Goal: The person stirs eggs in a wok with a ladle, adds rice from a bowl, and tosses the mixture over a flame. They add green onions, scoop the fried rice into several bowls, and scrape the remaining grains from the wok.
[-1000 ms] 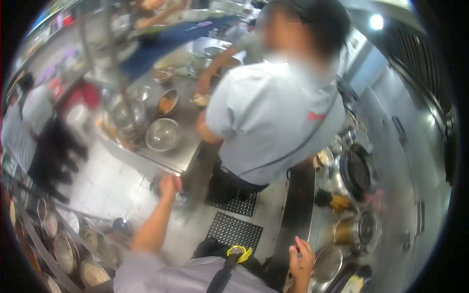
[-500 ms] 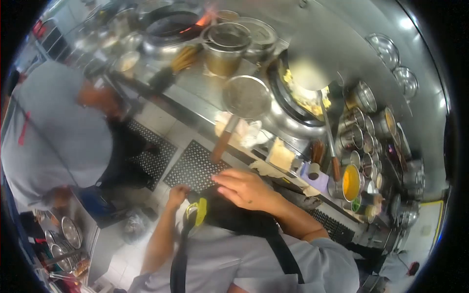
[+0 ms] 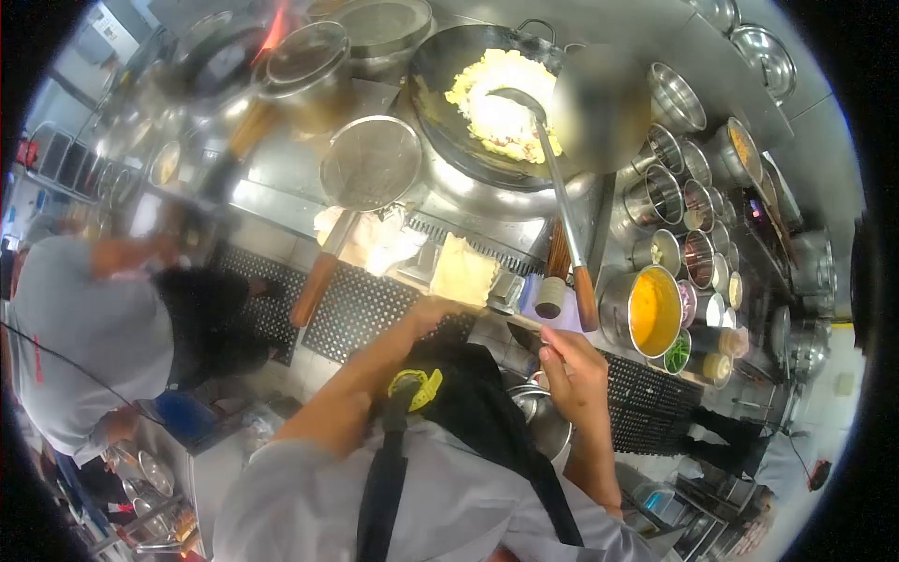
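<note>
My left hand [image 3: 426, 320] is blurred at the counter's front edge, just below a folded cream cloth [image 3: 464, 270]; its fingertips are smeared by motion. Thumb and forefinger of my right hand [image 3: 576, 365] come together by the same edge, below a bamboo brush [image 3: 551, 295]; what they pinch, if anything, I cannot make out. Ahead, a wok [image 3: 435, 122] holds yellow egg and white rice [image 3: 506, 103]. A ladle [image 3: 557, 183] rests in it, its wooden handle hanging toward my right hand. Left of the wok lies a wire strainer [image 3: 370, 164], its wooden handle over the edge.
Right of the wok stand a pot of orange-yellow liquid [image 3: 655, 314], a cup of chopped greens [image 3: 677, 354] and several steel cups [image 3: 698, 258]. Lidded pots [image 3: 379, 23] stand behind. A co-worker [image 3: 89, 328] is on the left, near a flame [image 3: 272, 33].
My view has turned right, toward the wok and cups. Both hands have gone from near my apron to the counter edge. The fingers of my right hand, stretched before, now come together.
</note>
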`<action>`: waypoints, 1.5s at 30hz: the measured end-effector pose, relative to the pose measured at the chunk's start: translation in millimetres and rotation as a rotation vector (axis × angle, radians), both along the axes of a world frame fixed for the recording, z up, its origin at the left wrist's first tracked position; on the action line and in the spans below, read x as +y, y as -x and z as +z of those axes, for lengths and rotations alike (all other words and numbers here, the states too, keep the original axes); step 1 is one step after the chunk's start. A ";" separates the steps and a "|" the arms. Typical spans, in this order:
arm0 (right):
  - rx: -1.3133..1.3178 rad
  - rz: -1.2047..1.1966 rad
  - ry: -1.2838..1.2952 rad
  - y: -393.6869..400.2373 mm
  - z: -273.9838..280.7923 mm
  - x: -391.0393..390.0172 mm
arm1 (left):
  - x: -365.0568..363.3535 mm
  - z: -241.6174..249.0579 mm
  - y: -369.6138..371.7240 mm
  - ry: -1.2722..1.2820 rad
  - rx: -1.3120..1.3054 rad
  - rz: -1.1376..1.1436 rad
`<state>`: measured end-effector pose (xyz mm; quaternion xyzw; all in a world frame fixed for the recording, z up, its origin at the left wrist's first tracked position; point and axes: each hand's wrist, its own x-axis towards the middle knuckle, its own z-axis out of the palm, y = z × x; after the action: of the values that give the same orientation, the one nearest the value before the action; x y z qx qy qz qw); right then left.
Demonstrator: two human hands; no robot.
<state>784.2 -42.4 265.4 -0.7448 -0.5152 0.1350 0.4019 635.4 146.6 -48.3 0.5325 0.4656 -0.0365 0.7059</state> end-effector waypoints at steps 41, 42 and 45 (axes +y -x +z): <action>-0.366 -0.101 0.413 -116.8 -18.5 116.8 | 134.2 215.7 -53.4 0.450 -0.758 0.306; -0.374 -0.083 0.297 -119.7 -9.1 129.2 | 136.7 227.8 -61.7 0.403 -0.624 0.214; -0.303 -0.135 0.061 -100.8 29.9 137.0 | 147.0 220.6 -105.8 0.319 -0.455 0.337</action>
<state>885.0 94.6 295.2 -0.8015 -0.5143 0.0096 0.3050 741.2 293.7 172.3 0.3252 0.3658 0.1281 0.8626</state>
